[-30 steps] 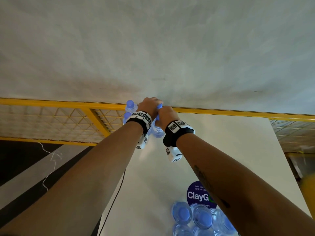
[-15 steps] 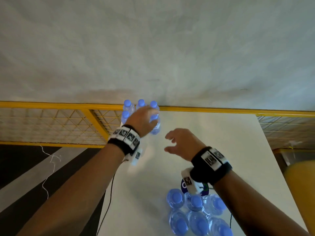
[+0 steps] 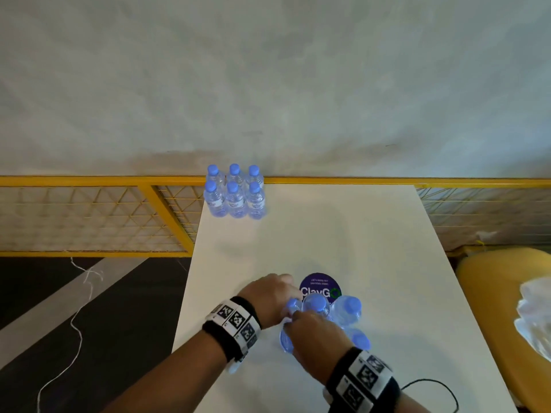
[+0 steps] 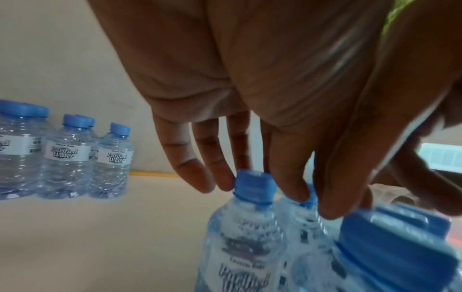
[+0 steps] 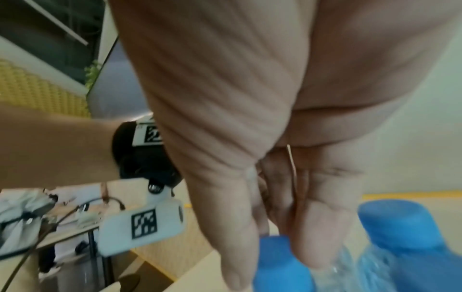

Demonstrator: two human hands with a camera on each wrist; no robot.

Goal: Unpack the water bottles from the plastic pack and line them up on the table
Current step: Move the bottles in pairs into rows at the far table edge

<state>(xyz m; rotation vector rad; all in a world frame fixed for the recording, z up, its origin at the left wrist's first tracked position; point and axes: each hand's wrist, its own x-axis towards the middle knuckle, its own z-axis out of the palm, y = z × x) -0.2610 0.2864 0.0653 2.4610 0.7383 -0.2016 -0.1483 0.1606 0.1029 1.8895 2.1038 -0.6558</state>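
Note:
Six small clear water bottles with blue caps (image 3: pixel 235 193) stand in two rows of three at the far left corner of the white table (image 3: pixel 328 234); the left wrist view shows them too (image 4: pixel 67 156). Several more bottles (image 3: pixel 346 311) stand clustered near me. My left hand (image 3: pixel 290 299) reaches down onto the cluster's left side, its straight fingers (image 4: pixel 210 168) touching a cap (image 4: pixel 252 183). My right hand (image 3: pixel 301 318) lies over the cluster's near bottles, with straight fingers (image 5: pixel 315 237) pushed down between two caps (image 5: pixel 280 262). Neither hand lifts a bottle.
A round purple ClayGo sticker (image 3: pixel 320 283) lies just beyond the near cluster. A yellow mesh railing (image 3: pixel 89 181) runs behind the table. To the right, crumpled clear plastic (image 3: pixel 536 317) rests on a yellow seat (image 3: pixel 501 293). A black cable (image 3: pixel 429 383) lies near my right wrist.
Both hands let go of the bottles at the far corner and drew back to the near cluster. The far group now stands free as six.

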